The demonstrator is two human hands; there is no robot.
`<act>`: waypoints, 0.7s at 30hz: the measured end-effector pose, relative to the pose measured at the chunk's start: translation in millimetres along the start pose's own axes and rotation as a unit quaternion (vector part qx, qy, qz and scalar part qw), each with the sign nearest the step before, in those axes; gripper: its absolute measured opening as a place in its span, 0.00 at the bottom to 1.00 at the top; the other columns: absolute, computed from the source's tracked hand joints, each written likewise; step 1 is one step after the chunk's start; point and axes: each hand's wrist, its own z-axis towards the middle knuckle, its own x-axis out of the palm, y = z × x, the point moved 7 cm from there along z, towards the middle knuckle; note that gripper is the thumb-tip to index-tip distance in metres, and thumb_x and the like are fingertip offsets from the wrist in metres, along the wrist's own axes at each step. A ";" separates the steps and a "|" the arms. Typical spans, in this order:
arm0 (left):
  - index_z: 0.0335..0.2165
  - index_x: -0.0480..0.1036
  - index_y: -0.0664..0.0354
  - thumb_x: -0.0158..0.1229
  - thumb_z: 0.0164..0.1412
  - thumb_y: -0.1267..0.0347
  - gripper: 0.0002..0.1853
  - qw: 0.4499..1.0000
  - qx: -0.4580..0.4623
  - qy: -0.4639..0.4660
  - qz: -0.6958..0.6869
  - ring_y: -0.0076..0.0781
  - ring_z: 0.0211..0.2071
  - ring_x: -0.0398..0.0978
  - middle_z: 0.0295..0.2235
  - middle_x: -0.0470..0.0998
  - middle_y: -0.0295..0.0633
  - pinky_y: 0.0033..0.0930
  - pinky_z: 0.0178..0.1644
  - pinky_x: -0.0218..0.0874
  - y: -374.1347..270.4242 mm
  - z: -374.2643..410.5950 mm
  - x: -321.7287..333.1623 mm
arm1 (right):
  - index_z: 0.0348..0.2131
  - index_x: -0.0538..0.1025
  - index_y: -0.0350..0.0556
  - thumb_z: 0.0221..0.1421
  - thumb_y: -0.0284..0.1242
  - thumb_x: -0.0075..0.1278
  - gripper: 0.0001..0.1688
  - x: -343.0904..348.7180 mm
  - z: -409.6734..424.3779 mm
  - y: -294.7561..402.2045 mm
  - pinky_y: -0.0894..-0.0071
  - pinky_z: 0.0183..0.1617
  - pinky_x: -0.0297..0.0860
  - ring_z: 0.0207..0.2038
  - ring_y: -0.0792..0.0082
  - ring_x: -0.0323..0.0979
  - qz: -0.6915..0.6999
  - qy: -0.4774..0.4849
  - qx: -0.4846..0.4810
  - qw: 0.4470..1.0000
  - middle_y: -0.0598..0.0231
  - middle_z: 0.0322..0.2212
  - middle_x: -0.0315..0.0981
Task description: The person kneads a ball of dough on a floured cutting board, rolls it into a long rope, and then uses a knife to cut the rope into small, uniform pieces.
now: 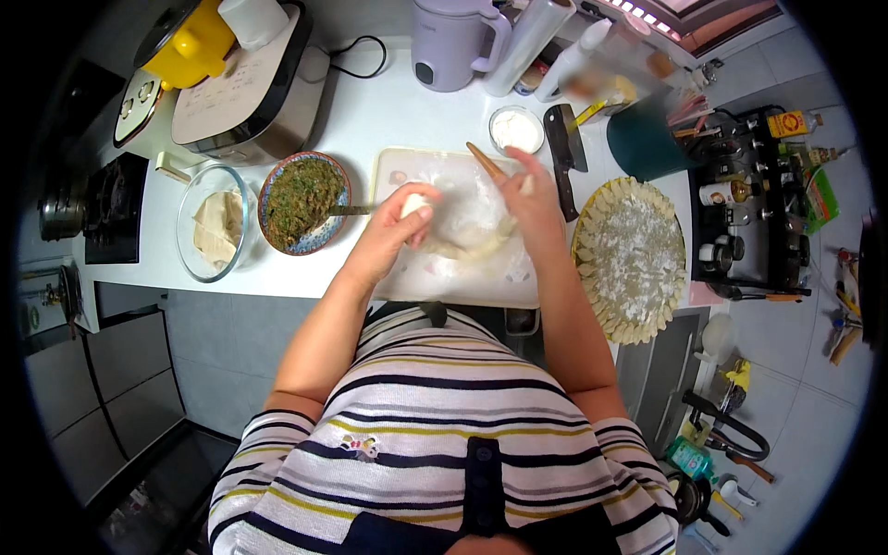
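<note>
My left hand (pixel 399 225) grips a pale lump of dough (pixel 415 203) above the left side of a floured pastry board (pixel 399 277). Blurred by motion, my right hand (pixel 531 201) is over the board's right side. Something pale shows by its fingers, but I cannot tell whether it is held. A wooden rolling pin (pixel 485 161) sticks out beyond that hand, partly hidden by it. Between my hands a curved strip of dough (pixel 472 248) looks blurred above the floury surface. Just past the board stands a small bowl of white flour (pixel 516 130).
To the left are a patterned bowl of green-flecked filling (pixel 302 201) with a utensil in it and a glass bowl of dough (pixel 218 225). On the right, a round tray (pixel 628 260) has dumplings around its rim. A cleaver (pixel 567 156) lies beside the board.
</note>
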 end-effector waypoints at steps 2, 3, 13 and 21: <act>0.32 0.71 0.55 0.51 0.66 0.62 0.09 1.000 0.025 -0.015 0.002 0.15 0.25 0.61 0.23 0.67 0.27 0.19 0.32 0.52 16.8 -4.7 -9.6 | 0.54 0.69 0.44 0.57 0.24 0.51 0.24 -10.5 -10.3 7.3 0.72 0.41 0.67 0.34 0.72 0.70 0.262 0.026 0.039 0.964 0.67 0.31 0.71; 0.32 0.70 0.55 0.51 0.66 0.63 0.09 1.000 0.019 -0.022 0.009 0.15 0.25 0.61 0.23 0.67 0.27 0.20 0.32 0.52 23.5 -4.2 -12.4 | 0.53 0.70 0.44 0.57 0.24 0.50 0.23 -16.5 -13.9 1.8 0.74 0.40 0.66 0.32 0.74 0.69 0.275 0.017 0.034 0.961 0.69 0.29 0.69; 0.45 0.68 0.59 0.57 0.59 0.69 0.15 0.908 0.017 -0.040 0.416 0.40 0.42 0.69 0.39 0.71 0.46 0.34 0.47 0.62 107.2 -0.2 -18.3 | 0.53 0.69 0.45 0.50 0.24 0.53 0.29 0.1 -82.4 -115.8 0.57 0.51 0.64 0.46 0.52 0.66 -0.302 0.000 -0.077 0.950 0.56 0.41 0.68; 0.56 0.65 0.54 0.56 0.59 0.64 0.26 0.773 0.087 -0.158 0.608 0.50 0.54 0.61 0.56 0.63 0.50 0.52 0.55 0.55 82.6 10.3 -18.3 | 0.52 0.68 0.45 0.50 0.23 0.53 0.28 -1.1 -96.4 -127.8 0.54 0.55 0.62 0.50 0.50 0.64 -0.417 0.004 0.018 0.908 0.55 0.46 0.66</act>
